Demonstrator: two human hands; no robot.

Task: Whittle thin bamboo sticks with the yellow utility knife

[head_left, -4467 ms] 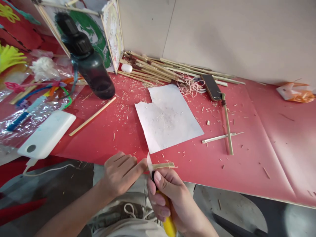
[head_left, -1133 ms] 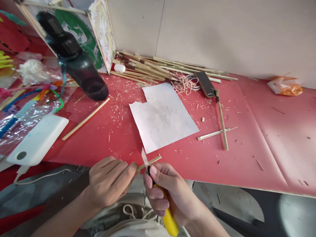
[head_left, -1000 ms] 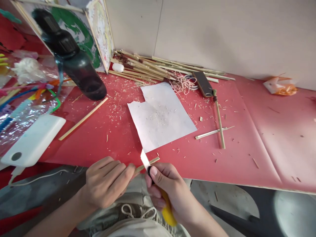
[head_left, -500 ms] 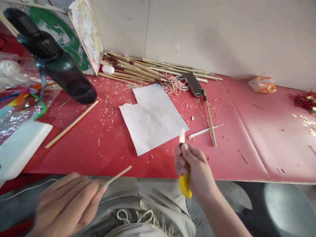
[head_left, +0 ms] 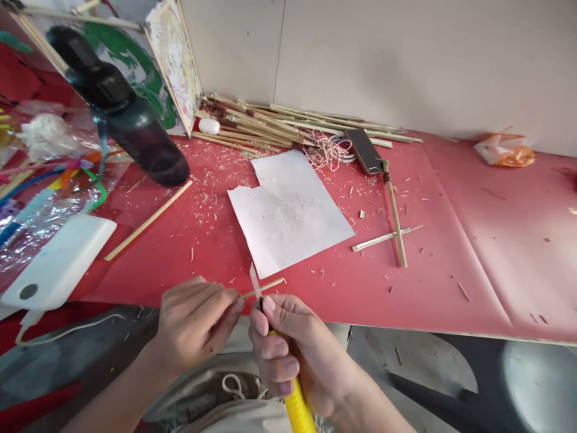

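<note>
My left hand (head_left: 196,319) pinches a thin bamboo stick (head_left: 267,287) near the table's front edge, its free end pointing right. In my right hand (head_left: 293,349) is a yellow-handled knife (head_left: 299,409), its short blade pointing up and lying across the stick just beyond my left fingertips. Whether the blade touches the stick I cannot tell. Just past the hands lies a white sheet of paper (head_left: 288,210) with shavings on it.
A dark bottle (head_left: 144,138) stands at the left, by a white power bank (head_left: 63,258) with a cable. Bamboo sticks (head_left: 252,123) and a black phone-like object (head_left: 364,151) lie near the wall. Crossed sticks (head_left: 396,231) rest right of the paper, on the red table (head_left: 451,288).
My left hand has moved right and up with the stick. My right hand has come left with the knife, so the blade now crosses the stick. The view has shifted slightly.
</note>
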